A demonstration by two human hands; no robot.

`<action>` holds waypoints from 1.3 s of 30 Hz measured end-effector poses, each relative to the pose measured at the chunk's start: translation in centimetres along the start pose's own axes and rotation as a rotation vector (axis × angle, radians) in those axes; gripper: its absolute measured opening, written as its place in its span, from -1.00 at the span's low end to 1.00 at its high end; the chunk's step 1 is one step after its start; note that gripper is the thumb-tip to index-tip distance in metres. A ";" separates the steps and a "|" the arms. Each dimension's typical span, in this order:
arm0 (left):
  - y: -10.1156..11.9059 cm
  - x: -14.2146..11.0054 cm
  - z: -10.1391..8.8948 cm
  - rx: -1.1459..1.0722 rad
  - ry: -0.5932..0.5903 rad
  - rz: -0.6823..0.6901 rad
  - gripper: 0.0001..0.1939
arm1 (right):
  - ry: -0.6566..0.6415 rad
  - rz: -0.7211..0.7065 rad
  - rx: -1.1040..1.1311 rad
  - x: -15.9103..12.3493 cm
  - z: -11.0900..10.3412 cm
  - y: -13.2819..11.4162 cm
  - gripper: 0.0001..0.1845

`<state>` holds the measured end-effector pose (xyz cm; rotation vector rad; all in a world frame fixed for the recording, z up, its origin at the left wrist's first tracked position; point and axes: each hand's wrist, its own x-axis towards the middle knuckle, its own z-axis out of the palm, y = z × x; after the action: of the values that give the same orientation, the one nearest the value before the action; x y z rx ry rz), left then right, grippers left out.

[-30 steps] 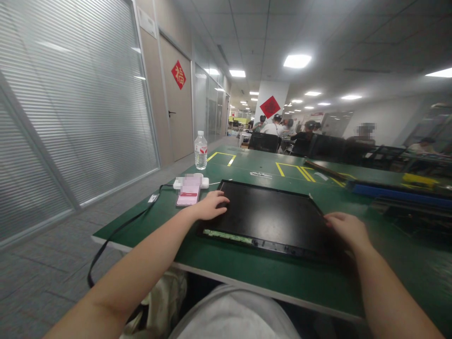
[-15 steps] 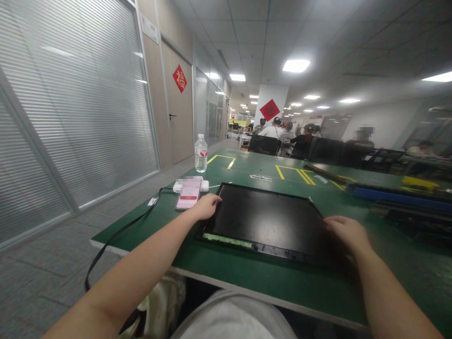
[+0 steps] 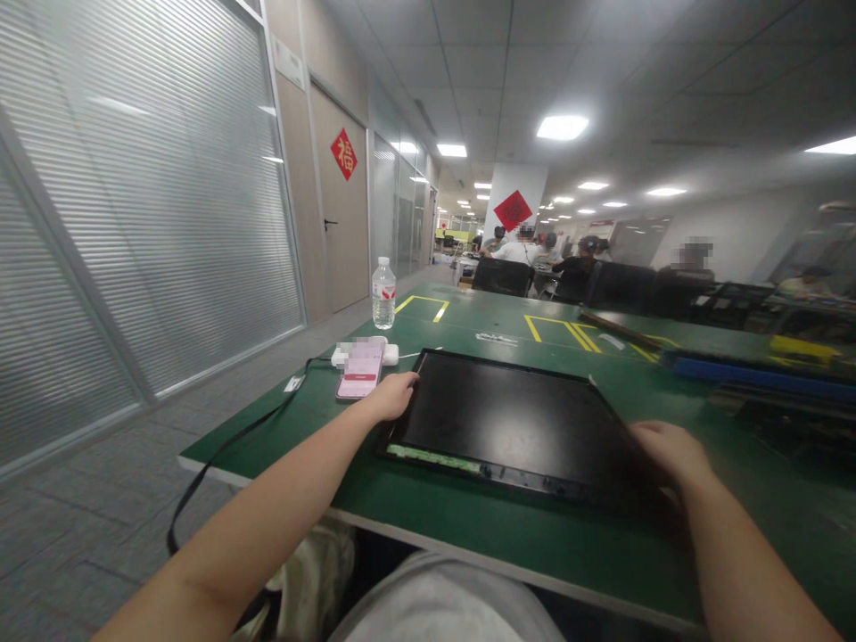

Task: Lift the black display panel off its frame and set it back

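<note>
Left hand (image 3: 394, 398) grips the black display panel (image 3: 512, 415) at nine o'clock! Right hand (image 3: 674, 453) at its three o'clock edge, hold impossible to tell; smartphone (image 3: 362, 367) at ten.

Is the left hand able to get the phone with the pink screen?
Probably yes: the phone is close to the left hand and nothing visible stands between them, but the hand would have to leave the edge of the black panel first.
</note>
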<state>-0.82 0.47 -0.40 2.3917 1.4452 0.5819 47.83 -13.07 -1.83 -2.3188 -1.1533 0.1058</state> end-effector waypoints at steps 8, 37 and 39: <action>-0.1 0.2 0.0 -0.166 0.045 -0.063 -0.52 | -0.084 0.052 -0.079 -0.6 0.0 -1.3 -0.63; 1.9 0.4 -0.7 -1.374 0.004 -0.501 -0.17 | -0.079 0.051 -0.048 -0.4 0.9 -1.0 -0.66; 2.1 0.2 -0.9 -1.386 -0.024 -0.499 -0.16 | -0.071 0.048 -0.049 -0.3 0.9 -0.8 -0.67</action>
<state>0.40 -0.27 1.36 0.9242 0.9668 0.9525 46.76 -12.46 -2.26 -2.4036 -1.1467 0.1802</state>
